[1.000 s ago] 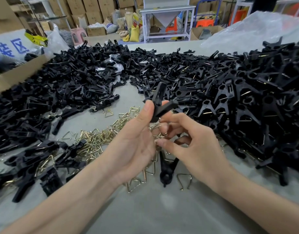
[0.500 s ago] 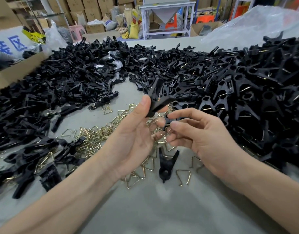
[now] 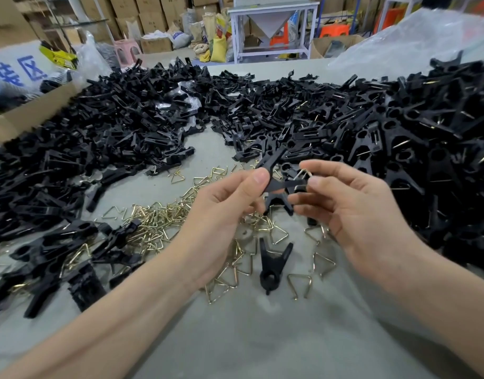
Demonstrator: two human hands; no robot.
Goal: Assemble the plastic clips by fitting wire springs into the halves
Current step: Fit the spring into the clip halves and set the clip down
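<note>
Heaps of black plastic parts cover most of the grey table (image 3: 262, 337). The left heap (image 3: 112, 127) lies beyond the fingers and to their left. The right heap (image 3: 413, 127), where bits of wire show among the pieces, lies to their right and reaches close to the right wrist. Under the fingers and to their left, the loose springs (image 3: 158, 222), brass-coloured wire triangles, are scattered on the bare surface. Just below the fingers, nearer to the person, a single clip (image 3: 272, 265) lies on the table with its two legs pointing toward the hands.

The left hand (image 3: 221, 214) holds the clip (image 3: 276, 184) above the table: the thumb presses on the black piece and the other fingers are curled under it. The right hand (image 3: 358, 214) has thumb and first finger closed on a wire spring (image 3: 305, 173) at the end of this clip; its other fingers are loosely bent. Whether the spring already sits in the plastic, I cannot tell.

Far beyond the fingers the room shows stacked cartons (image 3: 153, 12), a white frame (image 3: 271, 23) with a grey funnel, and a pink stool (image 3: 126, 51). A cardboard box (image 3: 30, 113) stands at the left table edge, a clear plastic bag (image 3: 413, 36) at the right.
</note>
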